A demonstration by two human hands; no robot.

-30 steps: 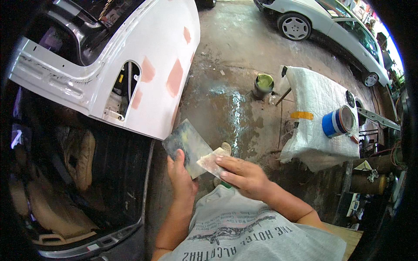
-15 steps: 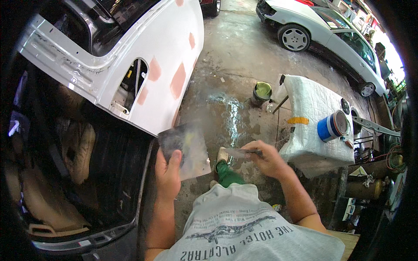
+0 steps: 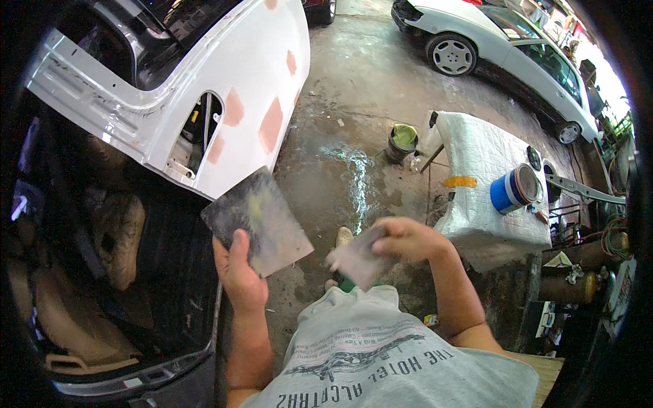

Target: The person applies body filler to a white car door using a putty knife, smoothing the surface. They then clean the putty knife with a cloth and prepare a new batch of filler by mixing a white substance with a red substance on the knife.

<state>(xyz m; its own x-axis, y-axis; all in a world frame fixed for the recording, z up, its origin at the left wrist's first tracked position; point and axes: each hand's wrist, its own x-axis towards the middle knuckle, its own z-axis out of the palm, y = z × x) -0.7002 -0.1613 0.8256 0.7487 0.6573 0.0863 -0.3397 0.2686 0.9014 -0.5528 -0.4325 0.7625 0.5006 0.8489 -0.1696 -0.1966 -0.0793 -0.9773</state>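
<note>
My left hand (image 3: 239, 272) grips the lower left edge of a flat, square mixing board (image 3: 269, 228), its thumb lying on top. Grey, dark and yellowish smears cover the board's face. In my right hand (image 3: 411, 239) is a flat, greyish filler spreader (image 3: 359, 260), pinched between thumb and fingers. The spreader is blurred by motion, its wide blade pointing left and apart from the board. Beyond the board stands a white car body panel (image 3: 253, 61) with several pinkish filler patches (image 3: 270, 126).
The open car interior (image 3: 122, 272) lies at my left. To the right, a white-covered table (image 3: 476, 149) bears a blue can (image 3: 515, 188). A dark bucket (image 3: 403, 143) with something green inside stands on the wet floor (image 3: 326, 183). A white car (image 3: 503, 58) is parked at the far right.
The board has moved left and turned, showing more of its face. The spreader has swung from nearly edge-on to flat, pointing down and left. My view has shifted slightly.
</note>
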